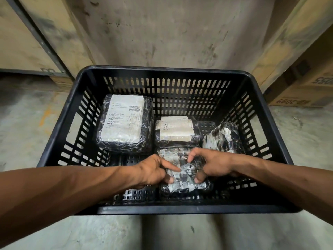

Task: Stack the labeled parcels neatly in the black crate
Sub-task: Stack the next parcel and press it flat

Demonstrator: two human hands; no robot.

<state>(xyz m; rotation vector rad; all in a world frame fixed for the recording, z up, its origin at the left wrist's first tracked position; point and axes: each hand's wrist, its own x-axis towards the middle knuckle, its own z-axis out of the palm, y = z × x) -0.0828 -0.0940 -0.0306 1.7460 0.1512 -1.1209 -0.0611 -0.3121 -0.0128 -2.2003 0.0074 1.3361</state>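
The black slotted crate [162, 71] stands on the concrete floor in front of me. Inside, a large black-wrapped parcel with a white label [124, 123] lies at the back left. A smaller labeled parcel [175, 131] lies beside it in the middle. A crumpled parcel [223, 138] leans at the right wall. At the front centre lies a fourth wrapped parcel [183, 175]. My left hand [155, 170] grips its left edge and my right hand [212, 164] grips its right edge, fingers pinching the wrap.
Cardboard boxes [304, 87] stand at the right, close to the crate's far corner. A metal shelf upright [36, 35] and a board lean at the left. A stained wall rises behind the crate. The crate floor at front left shows bare.
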